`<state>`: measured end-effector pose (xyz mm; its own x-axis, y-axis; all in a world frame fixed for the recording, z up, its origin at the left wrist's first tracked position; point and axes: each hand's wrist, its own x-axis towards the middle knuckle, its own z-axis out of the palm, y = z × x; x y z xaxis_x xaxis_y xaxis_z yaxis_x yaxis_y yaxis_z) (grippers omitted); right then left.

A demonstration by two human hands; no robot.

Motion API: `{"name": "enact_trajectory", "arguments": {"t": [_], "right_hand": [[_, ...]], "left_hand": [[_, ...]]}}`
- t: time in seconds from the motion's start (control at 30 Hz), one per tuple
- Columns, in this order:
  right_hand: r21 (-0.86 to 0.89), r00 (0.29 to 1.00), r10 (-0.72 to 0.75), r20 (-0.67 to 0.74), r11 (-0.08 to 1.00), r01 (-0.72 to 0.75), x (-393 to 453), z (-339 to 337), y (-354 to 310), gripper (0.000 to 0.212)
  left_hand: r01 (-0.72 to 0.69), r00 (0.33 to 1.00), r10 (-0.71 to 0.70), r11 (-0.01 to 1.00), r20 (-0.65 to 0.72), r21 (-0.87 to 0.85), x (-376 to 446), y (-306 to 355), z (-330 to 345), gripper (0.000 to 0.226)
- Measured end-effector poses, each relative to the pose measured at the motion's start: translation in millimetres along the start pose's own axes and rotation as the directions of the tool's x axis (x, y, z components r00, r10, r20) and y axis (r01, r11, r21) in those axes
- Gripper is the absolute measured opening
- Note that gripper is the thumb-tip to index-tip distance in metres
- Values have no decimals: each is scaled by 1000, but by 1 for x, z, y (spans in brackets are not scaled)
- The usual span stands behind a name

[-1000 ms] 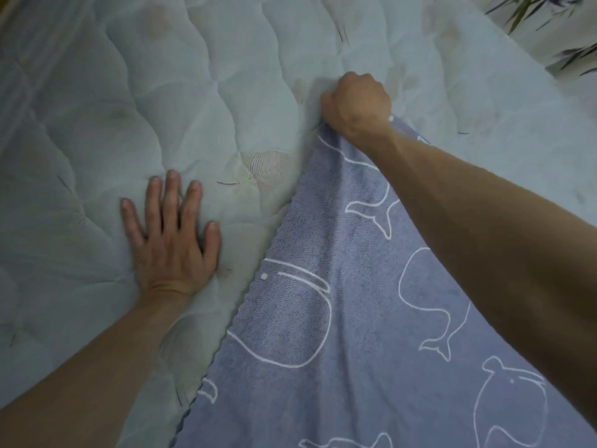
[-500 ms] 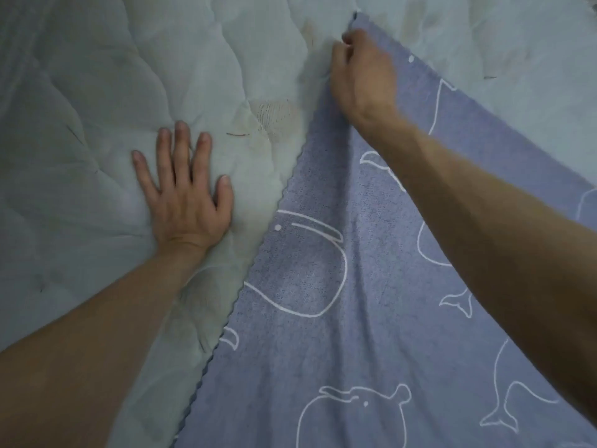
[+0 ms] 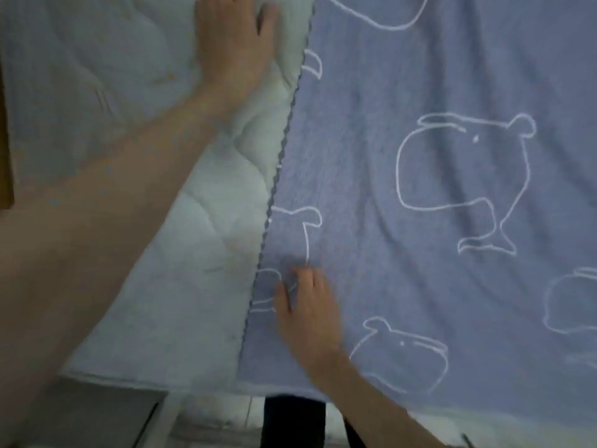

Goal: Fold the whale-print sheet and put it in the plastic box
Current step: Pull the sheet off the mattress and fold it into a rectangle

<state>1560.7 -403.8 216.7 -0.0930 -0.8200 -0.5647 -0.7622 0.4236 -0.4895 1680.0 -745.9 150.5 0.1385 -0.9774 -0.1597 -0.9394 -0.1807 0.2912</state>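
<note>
The whale-print sheet (image 3: 436,189) lay spread flat over the right part of the quilted mattress (image 3: 200,253), its scalloped edge running diagonally. My right hand (image 3: 310,315) rested on it near that edge, fingers extended. My left hand (image 3: 235,50) pressed flat on bare mattress.
</note>
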Motion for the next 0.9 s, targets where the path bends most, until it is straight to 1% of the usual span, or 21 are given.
{"name": "enact_trajectory", "arguments": {"t": [0.03, 0.07, 0.1, 0.13, 0.17, 0.2, 0.23, 0.27, 0.3, 0.33, 0.37, 0.4, 0.43, 0.47, 0.53, 0.6, 0.7, 0.73, 0.83, 0.9], "right_hand": [[39, 987, 134, 84, 990, -138, -42, 21, 6, 26], [94, 940, 302, 160, 943, -319, -79, 39, 10, 24], [198, 846, 488, 216, 826, -527, -110, 57, 13, 22], [368, 684, 674, 278, 583, -724, -134, 72, 15, 21], [522, 472, 792, 386, 234, -820, -150, 82, 15, 24], [587, 292, 778, 556, -119, -801, -161, 90, 16, 27], [580, 218, 687, 694, -352, -735, -170, 95, 17, 27], [565, 216, 605, 766, -475, -675, -176, 99, 19, 31], [566, 227, 565, 793, -548, -616, -179, 102, 20, 35], [577, 244, 547, 801, -596, -558, -180, 105, 21, 38], [579, 259, 530, 807, -627, -521, -177, 108, 20, 38], [577, 281, 508, 814, -650, -494, -177, 108, 21, 36], [571, 297, 489, 820, -665, -482, -174, 109, 21, 34], [565, 304, 477, 825, -668, -485, -167, 111, 17, 34], [551, 299, 463, 834, -675, -492, -158, 112, 12, 34], [548, 312, 451, 836, -698, -461, -156, 111, 11, 27], [545, 360, 415, 836, -708, -449, -154, 107, 9, 28], [538, 367, 403, 839, -717, -443, -155, 104, 8, 26], [525, 400, 367, 840, -735, -429, -162, 93, 6, 15], [528, 431, 359, 828, -757, -385, -169, 83, 9, 25]], "left_hand": [[-3, 1000, 4, 999, 15, -46, -52, -4, -2, 49], [19, 999, -15, 993, 36, -116, -107, -9, -4, 43], [78, 995, -64, 980, 80, -183, -159, -14, -7, 38], [156, 982, -124, 958, 142, -239, -204, -21, -10, 35], [249, 958, -193, 925, 210, -286, -240, -26, -15, 36], [339, 928, -259, 885, 268, -318, -267, -31, -18, 40], [414, 895, -316, 852, 315, -321, -285, -33, -20, 47], [462, 867, -356, 836, 347, -295, -296, -33, -20, 54], [492, 844, -383, 832, 376, -257, -303, -31, -20, 59], [515, 819, -396, 826, 416, -228, -307, -29, -19, 57], [537, 794, -405, 817, 453, -210, -307, -28, -16, 53], [519, 794, -374, 828, 479, -212, -310, -23, -12, 51], [506, 788, -354, 839, 505, -202, -307, -23, -8, 51], [526, 763, -367, 831, 532, -180, -298, -28, -7, 51], [595, 700, -387, 781, 600, -190, -287, -32, -4, 47], [653, 657, -381, 718, 651, -240, -286, -30, -3, 50], [652, 672, -350, 697, 653, -298, -289, -25, -9, 31], [650, 676, -333, 690, 658, -318, -289, -24, -10, 29], [634, 689, -234, 653, 686, -414, -285, -18, -15, 33], [613, 709, -222, 663, 669, -430, -278, -8, -17, 25]]}}
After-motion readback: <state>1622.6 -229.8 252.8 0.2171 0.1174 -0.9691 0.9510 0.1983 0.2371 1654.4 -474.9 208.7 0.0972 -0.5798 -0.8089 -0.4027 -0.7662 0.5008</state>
